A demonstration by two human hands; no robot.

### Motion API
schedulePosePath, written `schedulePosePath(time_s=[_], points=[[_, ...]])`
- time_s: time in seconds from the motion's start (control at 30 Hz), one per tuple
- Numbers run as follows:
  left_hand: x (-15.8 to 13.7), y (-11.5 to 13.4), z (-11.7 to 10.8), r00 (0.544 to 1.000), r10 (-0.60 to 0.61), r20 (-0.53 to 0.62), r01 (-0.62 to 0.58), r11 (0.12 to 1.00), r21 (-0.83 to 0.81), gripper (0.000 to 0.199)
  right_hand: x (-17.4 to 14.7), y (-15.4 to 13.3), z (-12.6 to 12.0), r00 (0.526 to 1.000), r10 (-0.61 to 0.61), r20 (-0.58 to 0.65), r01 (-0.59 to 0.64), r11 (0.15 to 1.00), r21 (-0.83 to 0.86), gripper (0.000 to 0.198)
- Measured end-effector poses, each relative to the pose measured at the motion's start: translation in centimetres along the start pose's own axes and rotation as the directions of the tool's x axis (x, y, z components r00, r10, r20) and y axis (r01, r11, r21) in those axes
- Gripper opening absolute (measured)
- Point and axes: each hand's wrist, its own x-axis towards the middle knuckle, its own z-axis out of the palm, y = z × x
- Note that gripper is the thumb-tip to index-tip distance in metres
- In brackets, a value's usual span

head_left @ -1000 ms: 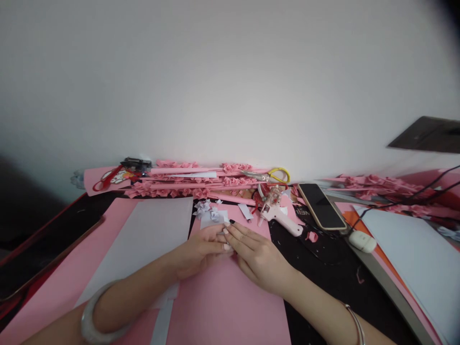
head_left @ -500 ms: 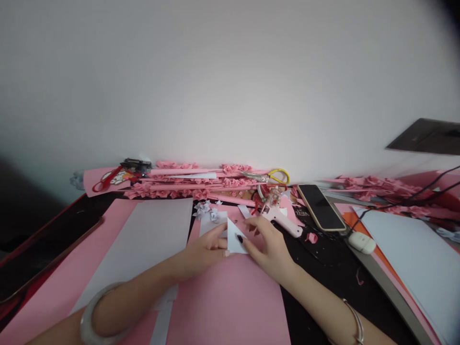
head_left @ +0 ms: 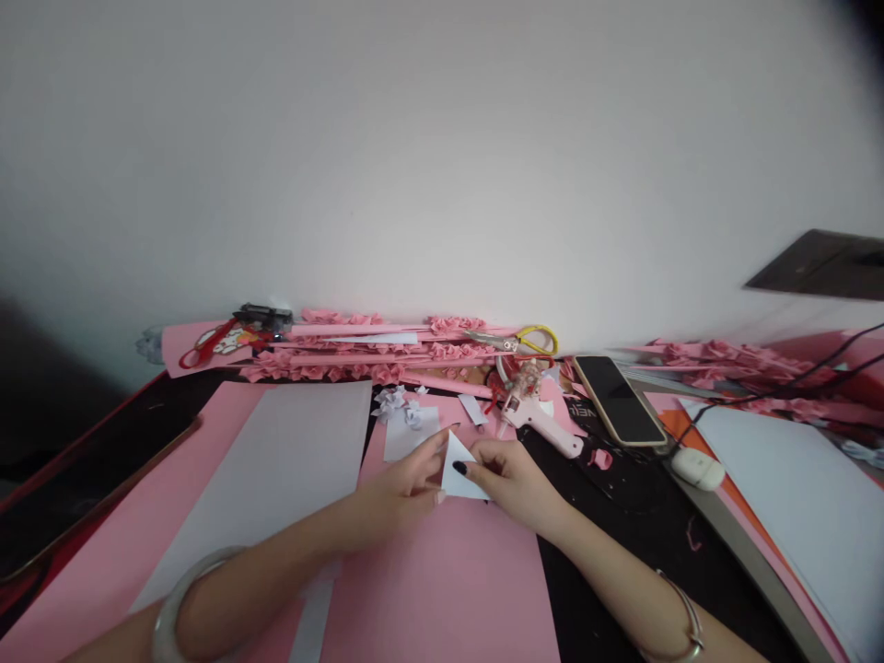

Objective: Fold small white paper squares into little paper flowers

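A small white paper triangle [head_left: 459, 477], seemingly a folded sheet, is held above the pink sheet in front of me. My right hand [head_left: 517, 481] pinches its right side, with the thumb on the front and the fingers curled behind. At the paper's left edge is my left hand [head_left: 404, 483], slightly blurred, its thumb and fingers apart around that edge. Whether its fingertips touch the paper is hard to see. Beneath lies the large pink sheet [head_left: 442, 580]. Just beyond the hands are a white paper square [head_left: 407, 437] and several small folded white paper flowers [head_left: 395, 405].
A pink glue gun [head_left: 549, 428] lies behind my right hand, near a phone [head_left: 618, 401] and a white earphone case [head_left: 697, 468]. Yellow-handled scissors [head_left: 531, 341] rest on pink paper flower stems [head_left: 331, 370] along the wall. White sheets [head_left: 794, 488] are stacked at right.
The white triangle has turned and shifted slightly right and down. My right hand's fingers have closed in behind it, while my left hand's fingers have spread from its left side.
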Motion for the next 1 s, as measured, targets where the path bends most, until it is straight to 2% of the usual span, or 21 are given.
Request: schedulePosePath(time_s=[0.17, 0.27, 0.43, 0.53, 0.7, 0.9, 1.0], points=[[0.1, -0.4, -0.3, 1.0, 0.009, 0.014, -0.008, 0.999, -0.049, 0.066, 0.1, -0.3, -0.1, 1.0, 0.027, 0.015, -0.027, 0.998, 0.05, 0.033], [0.1, -0.2, -0.1, 0.998, 0.053, 0.026, -0.052, 0.998, -0.035, 0.06, 0.1, -0.4, -0.1, 0.999, 0.035, 0.003, -0.035, 0.997, 0.064, 0.033], [0.3, -0.1, 0.1, 0.999, 0.053, -0.013, -0.053, 0.999, 0.002, 0.055, -0.1, -0.1, -0.1, 0.999, 0.022, -0.039, -0.018, 0.995, 0.094, 0.031], [0.4, -0.1, 0.2, 0.993, 0.075, -0.09, -0.072, 0.997, 0.032, 0.043, -0.2, -0.2, -0.1, 0.998, 0.017, -0.06, -0.012, 0.996, 0.089, 0.031], [0.5, -0.6, 0.3, 0.983, -0.015, -0.184, 0.023, 0.999, 0.041, 0.008, -0.4, -0.5, 0.5, 0.999, 0.038, -0.036, -0.035, 0.996, 0.087, 0.031], [0.6, -1.1, 0.0, 0.969, -0.105, -0.223, 0.105, 0.994, -0.013, 0.017, -0.4, -0.1, 0.8, 0.986, 0.148, -0.071, -0.145, 0.988, 0.051, 0.037], [0.8, -0.9, -0.3, 0.967, -0.125, -0.221, 0.118, 0.992, -0.046, 0.018, -0.1, -0.2, 0.2, 0.99, 0.14, 0.0, -0.14, 0.99, 0.036, 0.038]])
